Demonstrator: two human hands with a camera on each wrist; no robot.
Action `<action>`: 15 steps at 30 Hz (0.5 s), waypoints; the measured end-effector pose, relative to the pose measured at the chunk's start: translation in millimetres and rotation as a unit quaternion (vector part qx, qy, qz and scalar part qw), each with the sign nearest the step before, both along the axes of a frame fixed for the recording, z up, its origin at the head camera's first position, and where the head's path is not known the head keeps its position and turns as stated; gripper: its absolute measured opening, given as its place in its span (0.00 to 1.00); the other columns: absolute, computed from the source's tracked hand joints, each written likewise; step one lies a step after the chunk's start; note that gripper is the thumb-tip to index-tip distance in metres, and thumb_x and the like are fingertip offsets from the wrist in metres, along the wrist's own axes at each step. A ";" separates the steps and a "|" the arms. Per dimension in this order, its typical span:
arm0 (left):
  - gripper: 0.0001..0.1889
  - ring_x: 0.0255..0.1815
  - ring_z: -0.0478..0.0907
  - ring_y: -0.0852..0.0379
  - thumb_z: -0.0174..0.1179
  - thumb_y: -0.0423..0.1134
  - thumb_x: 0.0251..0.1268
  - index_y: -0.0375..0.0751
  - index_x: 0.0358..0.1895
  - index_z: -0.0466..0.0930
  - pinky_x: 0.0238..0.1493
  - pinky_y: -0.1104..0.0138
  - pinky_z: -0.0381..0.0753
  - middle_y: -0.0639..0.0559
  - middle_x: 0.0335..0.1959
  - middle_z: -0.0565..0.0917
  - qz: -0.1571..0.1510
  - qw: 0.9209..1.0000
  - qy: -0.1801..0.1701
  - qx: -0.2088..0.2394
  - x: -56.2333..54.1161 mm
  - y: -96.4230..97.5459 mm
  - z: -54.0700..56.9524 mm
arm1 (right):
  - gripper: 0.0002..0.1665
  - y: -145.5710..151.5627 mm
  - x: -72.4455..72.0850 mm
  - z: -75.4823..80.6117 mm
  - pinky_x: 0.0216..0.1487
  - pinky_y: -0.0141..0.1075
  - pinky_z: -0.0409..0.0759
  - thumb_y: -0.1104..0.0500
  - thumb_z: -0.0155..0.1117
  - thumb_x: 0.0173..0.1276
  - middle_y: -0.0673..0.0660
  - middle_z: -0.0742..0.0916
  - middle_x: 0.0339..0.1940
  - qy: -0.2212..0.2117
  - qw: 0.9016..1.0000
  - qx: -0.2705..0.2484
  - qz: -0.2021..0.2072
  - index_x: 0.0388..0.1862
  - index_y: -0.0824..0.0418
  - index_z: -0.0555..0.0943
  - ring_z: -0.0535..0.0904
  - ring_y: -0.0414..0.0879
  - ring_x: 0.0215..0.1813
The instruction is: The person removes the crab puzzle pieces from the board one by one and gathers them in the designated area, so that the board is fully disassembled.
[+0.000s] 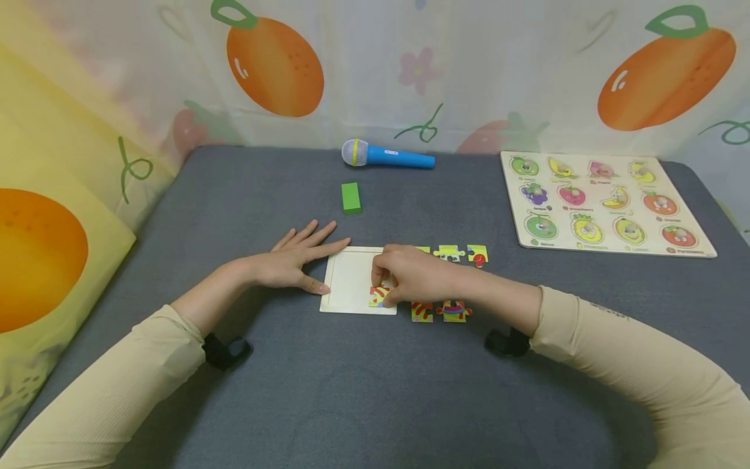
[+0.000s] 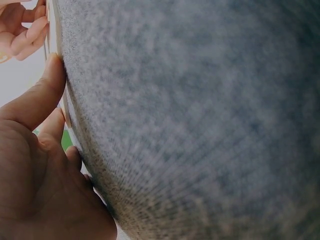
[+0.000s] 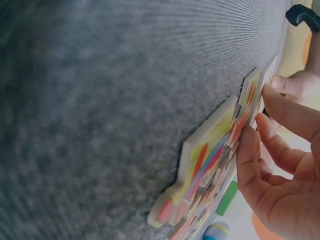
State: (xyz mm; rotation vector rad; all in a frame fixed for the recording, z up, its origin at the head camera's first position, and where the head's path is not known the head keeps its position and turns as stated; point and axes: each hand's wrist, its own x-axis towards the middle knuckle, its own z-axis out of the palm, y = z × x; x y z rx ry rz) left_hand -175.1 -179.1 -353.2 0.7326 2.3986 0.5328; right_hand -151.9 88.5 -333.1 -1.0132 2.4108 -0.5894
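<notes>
A shallow white puzzle tray lies on the grey table. My left hand is spread at its left side, thumb and index fingertip touching the rim. Over the tray's lower right part, my right hand pinches a yellow and red puzzle piece between thumb and fingers. Several loose pieces lie right of the tray: a rainbow-striped piece, a red and yellow piece, a piece with eyes and a corner piece. My right hand and forearm hide part of this group.
A green block lies behind the tray, and a blue toy microphone is farther back. At the back right lies a fruit peg board. A fruit-printed curtain hangs behind the table, with a yellow printed cloth at the left.
</notes>
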 end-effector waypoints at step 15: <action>0.47 0.83 0.22 0.37 0.65 0.56 0.62 0.59 0.80 0.47 0.76 0.35 0.23 0.47 0.84 0.33 0.002 1.000 -0.002 0.004 1.1 -0.4 0.8 | 0.19 -1.6 -0.3 1.6 0.43 0.32 0.75 0.60 0.76 0.58 0.54 0.82 0.39 -0.019 1.000 -0.005 0.001 0.45 0.60 0.79 0.74 0.43 0.39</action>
